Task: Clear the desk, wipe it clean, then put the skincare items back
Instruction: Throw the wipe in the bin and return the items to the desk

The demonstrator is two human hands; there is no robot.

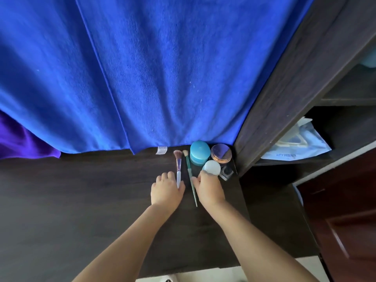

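On the dark wooden desk [81,190] near its back right corner lie a pink-bristled brush with a white handle [178,167] and a long green-handled brush [190,176]. Behind them stand a blue jar [199,152], a rose-gold lidded jar [221,154] and a small dark glass bottle [226,172]. My left hand [166,190] rests on the desk, its fingers over the white brush handle's end. My right hand [208,189] holds a white round-capped item [212,167] with curled fingers, beside the green brush.
A big blue towel [142,78] hangs across the back down to the desk, with a purple cloth [20,139] at far left. A dark shelf unit [295,88] stands on the right, holding a pale blue packet [295,145]. A dark red door [345,220] is at lower right.
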